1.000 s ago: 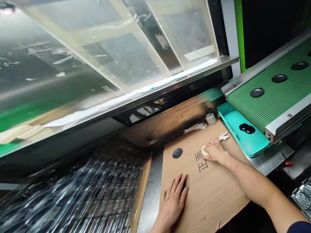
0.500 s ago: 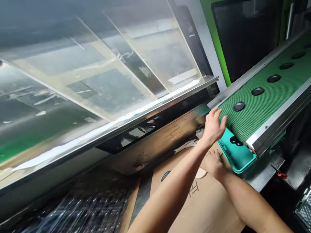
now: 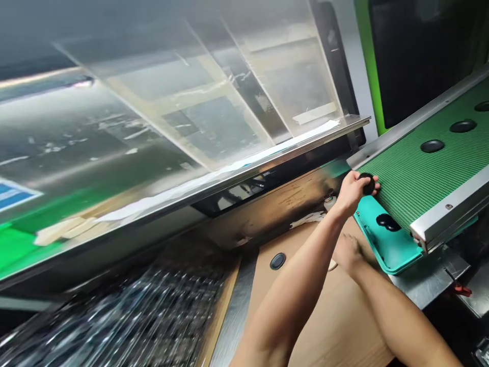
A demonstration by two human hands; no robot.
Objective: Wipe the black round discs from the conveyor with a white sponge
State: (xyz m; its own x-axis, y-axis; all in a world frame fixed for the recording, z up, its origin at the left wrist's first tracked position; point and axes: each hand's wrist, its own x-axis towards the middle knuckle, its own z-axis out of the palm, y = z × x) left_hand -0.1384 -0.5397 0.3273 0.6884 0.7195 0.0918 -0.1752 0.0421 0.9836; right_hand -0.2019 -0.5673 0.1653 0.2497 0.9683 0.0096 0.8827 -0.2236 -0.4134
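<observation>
My left hand [image 3: 353,191] reaches across to the lower end of the green conveyor belt [image 3: 428,168] and its fingers are closed on a black round cap [image 3: 367,182]. My right hand [image 3: 349,251] rests on the brown cardboard sheet [image 3: 328,326], mostly hidden behind my left forearm, with a pale object [image 3: 333,265] peeking out beside it. Its fingers do not show. A teal tray [image 3: 385,244] under the belt's end holds another black cap [image 3: 386,221]. One more black cap [image 3: 277,261] lies on the cardboard.
More black caps [image 3: 432,146] ride up the belt. A slanted clear guard with a metal edge [image 3: 237,168] overhangs the bench. Blurred clear plastic trays [image 3: 126,316] lie at lower left. A small white bottle [image 3: 329,202] stands by the back wall.
My left hand lifted off the cardboard, crossed over my right arm to the belt's end, and closed on a black cap. My right hand stayed on the cardboard.
</observation>
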